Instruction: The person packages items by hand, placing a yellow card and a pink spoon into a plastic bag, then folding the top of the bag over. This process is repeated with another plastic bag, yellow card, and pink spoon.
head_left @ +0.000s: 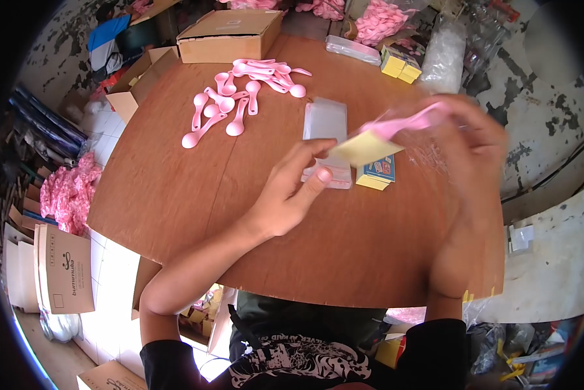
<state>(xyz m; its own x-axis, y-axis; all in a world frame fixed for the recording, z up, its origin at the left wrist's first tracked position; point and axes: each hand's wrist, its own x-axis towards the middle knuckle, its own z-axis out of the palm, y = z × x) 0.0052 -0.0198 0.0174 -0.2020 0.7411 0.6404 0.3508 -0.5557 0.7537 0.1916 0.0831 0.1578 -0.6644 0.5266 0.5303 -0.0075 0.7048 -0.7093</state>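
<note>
A small flat yellow cardboard box (364,149) is held up just above the round brown wooden table (194,195), with a pink plastic spoon (405,122) lying across its top; the motion-blurred right hand (464,140) is closed on the spoon's far end. The left hand (290,194) reaches its fingertips to the box's near corner with the thumb spread apart below, though I cannot tell if it actually grips. Beneath them lies a stack of clear plastic sleeves (326,123) beside a yellow-and-blue packet (377,174), and farther off are a scatter of pink spoons (240,97) and a shut brown carton (230,36).
</note>
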